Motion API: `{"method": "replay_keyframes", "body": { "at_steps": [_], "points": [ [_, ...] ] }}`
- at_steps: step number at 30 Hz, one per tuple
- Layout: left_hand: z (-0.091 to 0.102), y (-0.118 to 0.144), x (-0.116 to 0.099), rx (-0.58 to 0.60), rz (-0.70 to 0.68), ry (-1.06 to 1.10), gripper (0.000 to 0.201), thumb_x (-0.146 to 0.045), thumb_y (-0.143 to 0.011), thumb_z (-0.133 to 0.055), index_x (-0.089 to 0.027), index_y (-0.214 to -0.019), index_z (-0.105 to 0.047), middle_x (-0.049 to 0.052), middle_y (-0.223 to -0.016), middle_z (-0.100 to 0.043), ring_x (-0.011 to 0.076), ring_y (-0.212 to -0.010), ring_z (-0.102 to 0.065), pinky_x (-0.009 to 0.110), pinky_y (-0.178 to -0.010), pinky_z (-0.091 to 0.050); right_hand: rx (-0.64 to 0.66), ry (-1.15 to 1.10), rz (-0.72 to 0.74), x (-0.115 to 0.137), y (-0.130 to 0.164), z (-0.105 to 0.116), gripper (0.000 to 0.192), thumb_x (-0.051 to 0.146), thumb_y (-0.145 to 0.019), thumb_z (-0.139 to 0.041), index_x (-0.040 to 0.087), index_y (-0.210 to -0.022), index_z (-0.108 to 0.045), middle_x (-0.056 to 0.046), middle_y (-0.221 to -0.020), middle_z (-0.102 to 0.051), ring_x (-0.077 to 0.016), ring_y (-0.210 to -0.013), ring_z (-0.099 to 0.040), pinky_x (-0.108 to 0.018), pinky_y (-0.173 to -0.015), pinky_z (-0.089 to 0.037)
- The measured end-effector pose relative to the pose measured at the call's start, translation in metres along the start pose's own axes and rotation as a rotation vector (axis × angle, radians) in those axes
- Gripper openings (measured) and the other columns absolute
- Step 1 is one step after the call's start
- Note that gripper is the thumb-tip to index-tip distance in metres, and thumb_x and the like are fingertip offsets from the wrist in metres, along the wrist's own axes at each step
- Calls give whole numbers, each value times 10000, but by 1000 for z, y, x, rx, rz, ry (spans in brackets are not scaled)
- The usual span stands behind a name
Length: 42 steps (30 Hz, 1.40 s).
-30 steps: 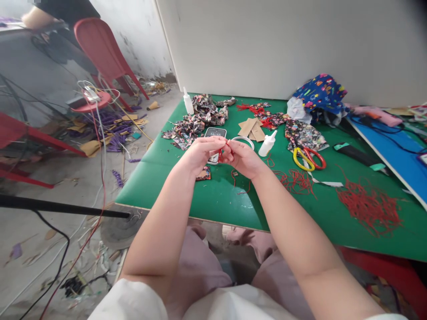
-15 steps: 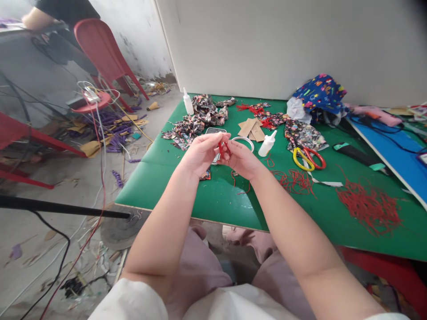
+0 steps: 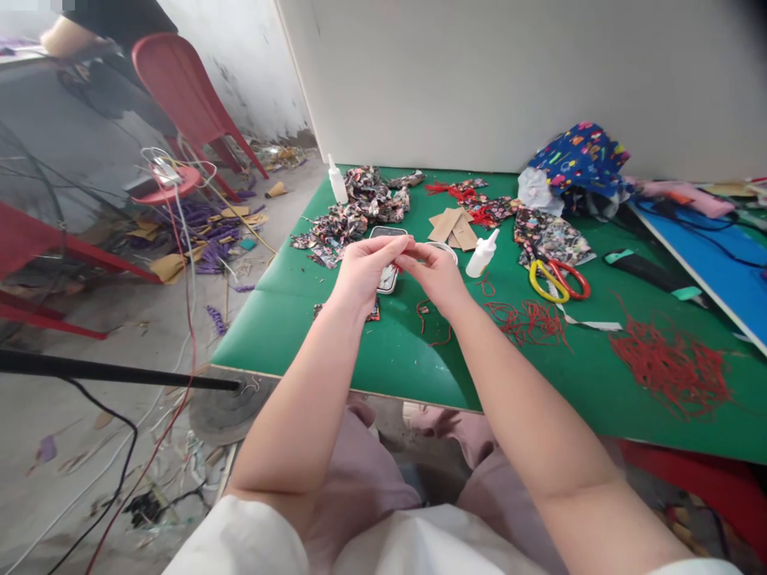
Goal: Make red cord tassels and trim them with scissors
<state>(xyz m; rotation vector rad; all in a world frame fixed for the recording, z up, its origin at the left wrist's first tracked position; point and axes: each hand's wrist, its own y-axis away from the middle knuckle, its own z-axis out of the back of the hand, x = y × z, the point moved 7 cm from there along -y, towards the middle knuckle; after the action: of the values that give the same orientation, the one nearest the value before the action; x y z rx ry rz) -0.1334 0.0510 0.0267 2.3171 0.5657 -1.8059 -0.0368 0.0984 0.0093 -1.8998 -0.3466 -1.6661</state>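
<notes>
Above a green table [image 3: 371, 351] littered with floral fabric scraps [image 3: 359, 212], red cord tangles [image 3: 674, 367], scissors [image 3: 557, 279] and a glue bottle [image 3: 482, 254], the left hand [image 3: 365, 270] and right hand [image 3: 432, 273] meet fingertip to fingertip; whether they pinch anything cannot be told. Beside them lies a phone [image 3: 387, 255]; no writing is readable. Red plastic chairs [image 3: 183, 96] stand on the cluttered concrete floor [image 3: 96, 415].

- The left hand [image 3: 367, 270] and right hand [image 3: 436, 275] hide whatever their fingertips pinch.
- The phone [image 3: 387, 255] lies mostly covered behind them.
- The blue board [image 3: 713, 263] runs off the right edge.
</notes>
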Motion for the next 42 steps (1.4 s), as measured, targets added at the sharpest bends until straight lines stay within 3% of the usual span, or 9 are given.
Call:
{"method": "replay_keyframes", "body": {
  "at_steps": [9,15,19,22,28,35,42],
  "points": [
    [-3,2,1,-13,63,37,152,-333,-650,-714,-185,-682,-727,24,-718,-691,119,-672,-592,253,-635,-444,17,-30,32,3,2,-6,186,364,-767,-604,204,-845,-658,15,-792,-676,-128,-773,-613,-302,-778,-492],
    [7,-1,-3,-92,43,89,132,-318,-641,-721,-190,-676,-726,8,-705,-685,84,-599,-554,224,-570,-411,124,-110,-69,-10,2,-14,158,304,-800,-538,204,-887,-625,8,-804,-681,-136,-781,-645,-318,-795,-505],
    [11,-1,-6,-111,-7,95,127,-322,-632,-729,-203,-677,-730,10,-737,-700,100,-681,-589,229,-648,-442,58,66,-30,-7,-1,-4,318,61,-716,-487,193,-970,-624,-14,-1023,-673,-143,-981,-604,-320,-887,-469],
    [10,0,-6,-100,-3,95,110,-308,-633,-728,-209,-680,-734,12,-753,-708,114,-735,-607,229,-678,-452,34,51,-5,-3,-2,1,329,89,-713,-532,202,-1010,-618,-26,-1122,-646,-157,-1076,-567,-323,-912,-460],
    [5,2,-3,-86,-8,72,98,-290,-630,-721,-205,-677,-735,14,-762,-712,138,-778,-622,257,-729,-464,63,-127,-26,-1,1,-5,286,368,-727,-655,204,-960,-636,-13,-965,-685,-142,-946,-616,-301,-887,-471],
    [0,2,9,-94,64,85,158,-311,-606,-733,-175,-688,-734,23,-693,-690,107,-614,-579,228,-560,-442,42,-168,-43,-3,2,-9,201,304,-761,-606,188,-921,-645,8,-869,-680,-114,-824,-611,-262,-782,-496],
    [1,2,11,-132,107,112,156,-300,-585,-739,-166,-664,-728,8,-605,-640,54,-459,-460,191,-400,-287,96,-281,-116,-10,1,-17,82,230,-770,-520,191,-787,-591,21,-715,-648,-106,-626,-611,-284,-673,-528]
  ]
}}
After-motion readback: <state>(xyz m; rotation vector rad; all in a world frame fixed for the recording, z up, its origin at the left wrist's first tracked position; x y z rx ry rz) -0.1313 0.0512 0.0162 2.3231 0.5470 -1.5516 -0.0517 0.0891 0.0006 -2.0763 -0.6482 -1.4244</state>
